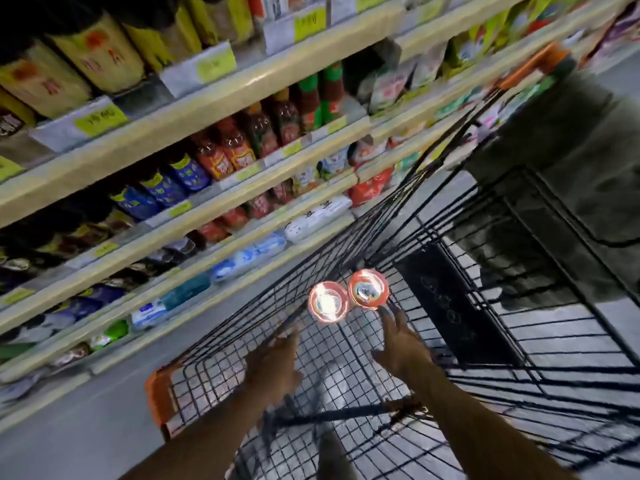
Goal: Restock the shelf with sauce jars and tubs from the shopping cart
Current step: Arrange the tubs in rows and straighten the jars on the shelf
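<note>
- A shop aisle with a grey floor [86,427]. A long cream shelf [214,109] unit runs along the person's left side, tier above tier, with yellow price tags [100,119] along its edges.
- On the upper tiers stand dark bottles with yellow labels [97,53], below them red-labelled bottles [225,150] and blue-labelled bottles [162,188]. White and blue packets [249,254] lie on a lower tier.
- Just beside the shelf stands a black wire shopping cart [346,244], seen from above, with an orange corner piece [157,396] near the person and an orange handle [533,67] at the far end.
- Two sauce jars stand upright deep in the basket, side by side, with shiny red lids facing up: the jar nearer the shelf [328,301], against the cart's side mesh, and the jar nearer the black panel [367,288].
- A black panel [446,306] stands inside the cart, just beside that second jar.
- The left hand [273,362] is inside the basket, fingers stretched out and grasping nothing, a little short of the jar nearer the shelf; it is blurred.
- The right hand [403,344] is also inside the basket, fingers spread and released, its fingertips [385,310] at the rim of the other jar's lid. Whether they touch it cannot be told.
- Both bare forearms extend over the cart's near edge.
</note>
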